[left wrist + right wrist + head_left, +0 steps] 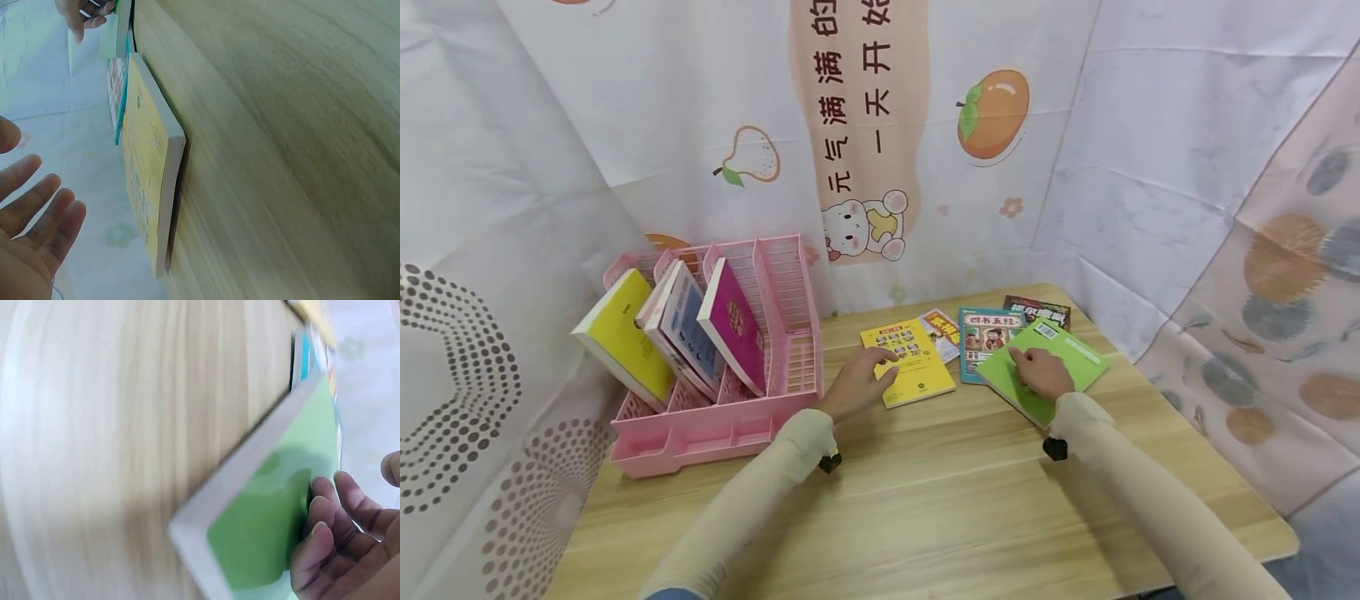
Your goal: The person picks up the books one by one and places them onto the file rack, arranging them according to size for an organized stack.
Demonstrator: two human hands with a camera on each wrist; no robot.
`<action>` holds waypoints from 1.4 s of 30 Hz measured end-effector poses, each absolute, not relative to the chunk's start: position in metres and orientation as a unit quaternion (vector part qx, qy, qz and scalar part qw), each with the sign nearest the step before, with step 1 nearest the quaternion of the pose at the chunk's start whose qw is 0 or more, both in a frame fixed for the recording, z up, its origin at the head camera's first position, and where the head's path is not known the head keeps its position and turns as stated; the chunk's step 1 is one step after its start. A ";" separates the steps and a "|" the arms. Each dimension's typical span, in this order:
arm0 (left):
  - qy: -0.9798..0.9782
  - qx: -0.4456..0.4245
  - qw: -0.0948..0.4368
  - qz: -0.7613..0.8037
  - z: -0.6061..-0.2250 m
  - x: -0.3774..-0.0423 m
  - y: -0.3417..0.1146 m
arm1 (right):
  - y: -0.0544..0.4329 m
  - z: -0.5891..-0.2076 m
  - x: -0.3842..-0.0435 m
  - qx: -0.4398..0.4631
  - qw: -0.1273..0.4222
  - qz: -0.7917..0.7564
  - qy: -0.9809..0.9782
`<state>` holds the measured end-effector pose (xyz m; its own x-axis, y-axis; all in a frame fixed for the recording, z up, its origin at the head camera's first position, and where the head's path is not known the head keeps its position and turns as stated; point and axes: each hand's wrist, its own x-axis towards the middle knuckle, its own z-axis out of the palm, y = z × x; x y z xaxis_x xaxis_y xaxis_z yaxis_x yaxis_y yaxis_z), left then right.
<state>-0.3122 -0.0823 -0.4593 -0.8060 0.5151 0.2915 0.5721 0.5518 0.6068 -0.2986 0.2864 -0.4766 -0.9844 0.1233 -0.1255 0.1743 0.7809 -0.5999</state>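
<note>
A yellow book (pixel 917 367) lies flat on the table, its page edges facing me. Just above its left side is my left hand (pixel 859 385), fingers spread and loosely bent; the left wrist view shows this hand apart from the yellow book (pixel 147 169). Further right, a thick green book (pixel 1078 358) lies over part of a blue comic-style book (pixel 973 333). My right hand (pixel 1042 373) is over the green cover with fingers loosely bent. Seen from the right wrist, its fingertips (pixel 320 534) are close to the cover; whether they touch it I cannot tell.
A pink rack (pixel 715 425) at the left holds a yellow book (pixel 643 333), a few thin books (pixel 692 325) and a magenta book (pixel 735 325). Behind lie a small colourful book (pixel 943 333) and a dark book (pixel 1041 310). A printed curtain (pixel 760 75) hangs behind the table.
</note>
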 end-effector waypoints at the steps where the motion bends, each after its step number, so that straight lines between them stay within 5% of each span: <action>1: -0.880 -0.307 0.038 -0.361 -0.461 -0.312 -0.081 | 0.291 -0.476 -0.298 0.083 0.039 -0.316 0.944; 22: -0.868 -0.329 -0.025 -0.372 -0.475 -0.316 -0.048 | 0.387 -0.480 -0.261 0.200 0.132 -0.285 0.928; 42: -0.865 -0.352 -0.060 -0.351 -0.475 -0.315 -0.029 | 0.370 -0.480 -0.287 0.273 0.146 -0.480 0.821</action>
<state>-0.3146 -0.0286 -0.4754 -0.7446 0.6519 0.1434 0.5676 0.5054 0.6499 -0.2870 0.3702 -0.4798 -0.8085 0.3088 -0.5009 0.5880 0.3910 -0.7080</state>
